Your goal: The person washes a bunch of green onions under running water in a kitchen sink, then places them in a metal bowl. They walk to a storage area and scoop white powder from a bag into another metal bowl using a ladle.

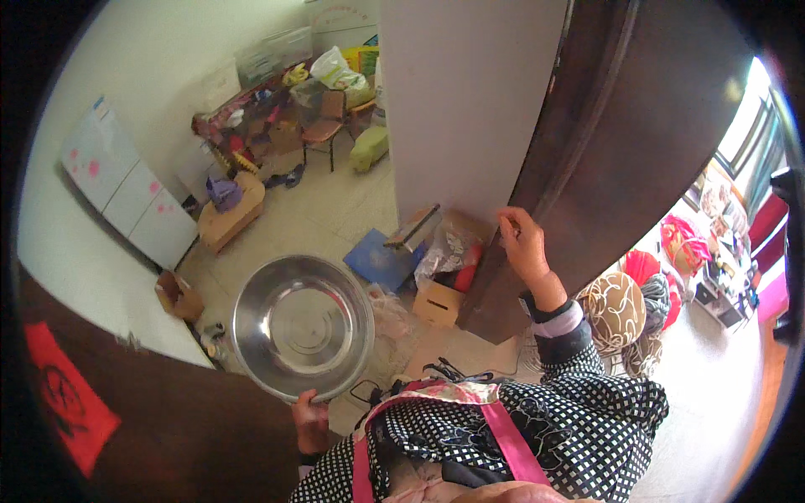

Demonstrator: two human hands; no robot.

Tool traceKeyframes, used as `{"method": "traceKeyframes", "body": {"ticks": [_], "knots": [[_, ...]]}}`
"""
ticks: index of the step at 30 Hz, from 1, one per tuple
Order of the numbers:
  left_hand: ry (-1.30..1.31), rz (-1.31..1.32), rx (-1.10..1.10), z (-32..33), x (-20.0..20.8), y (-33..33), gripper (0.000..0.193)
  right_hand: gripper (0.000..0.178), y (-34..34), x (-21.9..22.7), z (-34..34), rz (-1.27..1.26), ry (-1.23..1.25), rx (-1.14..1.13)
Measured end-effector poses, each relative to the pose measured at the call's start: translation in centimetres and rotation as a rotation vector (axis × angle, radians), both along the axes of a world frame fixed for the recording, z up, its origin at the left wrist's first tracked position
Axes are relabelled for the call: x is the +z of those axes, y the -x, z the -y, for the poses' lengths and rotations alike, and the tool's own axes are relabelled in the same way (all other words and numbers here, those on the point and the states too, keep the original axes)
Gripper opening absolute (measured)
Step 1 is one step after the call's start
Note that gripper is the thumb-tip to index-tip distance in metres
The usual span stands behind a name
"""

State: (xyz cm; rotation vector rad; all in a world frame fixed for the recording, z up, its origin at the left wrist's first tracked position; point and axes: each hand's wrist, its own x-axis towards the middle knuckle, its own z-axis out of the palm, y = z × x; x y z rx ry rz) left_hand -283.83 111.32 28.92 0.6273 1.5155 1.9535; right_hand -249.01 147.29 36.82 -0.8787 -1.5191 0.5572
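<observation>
A large round metal basin [303, 323] hangs tilted in front of me, its shiny inside turned up and bare. My left hand [310, 423] grips the basin's near rim, with the fingers at the edge and part of the hand hidden under it. On the right, my right hand [523, 247] is raised beside the dark brown door [620, 151]. Its fingers are loosely bent and apart, with nothing seen in them. Whether it touches the door I cannot tell.
Beyond the basin are a blue flat box [379, 258], a cardboard box [437, 304] and plastic bags. A white cabinet [126, 184] lines the left wall. A chair [325, 126] stands before piled goods. Bundled balls of cord [615, 310] sit at right.
</observation>
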Motion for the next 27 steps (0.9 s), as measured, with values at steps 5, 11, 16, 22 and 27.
{"method": "traceKeyframes", "body": {"ticks": [5,11,16,22,27], "knots": [[-0.062,0.325,-0.086,-0.4,1.3,0.9,0.034,0.016,0.5,-0.6,-3.0,0.098,-0.106,-0.127],[0.074,0.318,-0.054,1.0,4.2,2.0,0.032,0.018,-2.6,-1.0,-6.8,0.339,-0.164,-0.478],[0.096,0.164,-0.056,0.8,7.2,5.2,0.025,0.022,-4.8,-1.8,-12.7,0.575,0.001,-0.612],[0.118,0.109,-0.145,0.7,4.9,7.2,0.040,0.030,-10.4,-3.2,-17.1,1.080,0.043,-0.959],[0.144,0.140,-0.058,1.2,5.4,6.1,0.023,0.037,-14.8,-2.0,-17.0,1.303,0.179,-1.054]]}}
